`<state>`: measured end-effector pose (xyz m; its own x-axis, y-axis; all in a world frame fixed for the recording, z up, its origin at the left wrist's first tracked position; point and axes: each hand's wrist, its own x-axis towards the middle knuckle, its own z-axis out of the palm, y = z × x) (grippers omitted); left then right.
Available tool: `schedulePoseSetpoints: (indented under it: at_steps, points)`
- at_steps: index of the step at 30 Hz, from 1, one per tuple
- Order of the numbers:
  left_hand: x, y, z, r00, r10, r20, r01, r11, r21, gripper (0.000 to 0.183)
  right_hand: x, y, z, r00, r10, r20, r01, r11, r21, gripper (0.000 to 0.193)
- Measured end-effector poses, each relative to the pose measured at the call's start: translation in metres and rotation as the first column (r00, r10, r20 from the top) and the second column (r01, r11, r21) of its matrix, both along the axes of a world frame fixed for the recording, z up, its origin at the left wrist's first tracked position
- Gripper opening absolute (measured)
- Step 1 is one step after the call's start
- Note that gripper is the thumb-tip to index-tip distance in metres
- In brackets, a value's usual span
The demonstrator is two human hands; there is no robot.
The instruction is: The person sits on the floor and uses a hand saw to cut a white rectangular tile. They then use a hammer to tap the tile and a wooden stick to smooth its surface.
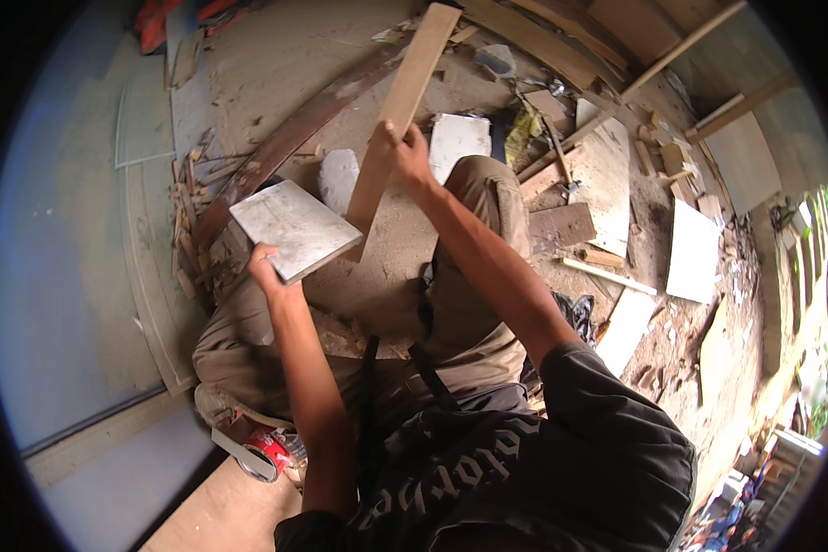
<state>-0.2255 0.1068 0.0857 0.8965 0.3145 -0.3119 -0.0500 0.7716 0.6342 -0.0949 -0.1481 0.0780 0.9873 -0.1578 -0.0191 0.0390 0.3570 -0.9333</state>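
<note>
My left hand (269, 268) grips the near corner of a flat, whitish square tile-like slab (294, 225), its top scuffed and its edge dark. In my right hand (408, 158) is a long wooden board (414, 78), held about midway with the thumb on its face. The board slants from the top of the view down toward the slab's right corner; whether the two touch I cannot tell. Beyond the slab, a pale rounded stone-like block (339, 179) lies on the dusty ground. My legs are bent on either side of this spot.
A dark red beam (290, 138) lies at the left, beside wood scraps. To the right are a hammer (561, 161), white panels (693, 250), and offcuts (561, 227). A red tin (265, 453) sits by my foot at lower left. A blue-grey panel (74, 276) stands along the left.
</note>
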Motion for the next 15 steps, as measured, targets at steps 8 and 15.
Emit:
schedulePoseSetpoints:
  at_steps: [8,15]
  points:
    - [0.004,-0.025,0.025,0.997,0.011,0.079,0.01,0.965,-0.26,0.059,0.0,-0.017,0.061,0.983,-0.115,0.145,0.061,0.942,0.33,0.039]
    - [0.039,-0.061,0.062,0.949,-0.13,0.286,0.24,0.888,-0.393,0.044,-0.011,-0.044,0.095,0.965,-0.237,0.109,0.192,0.929,0.317,0.04]
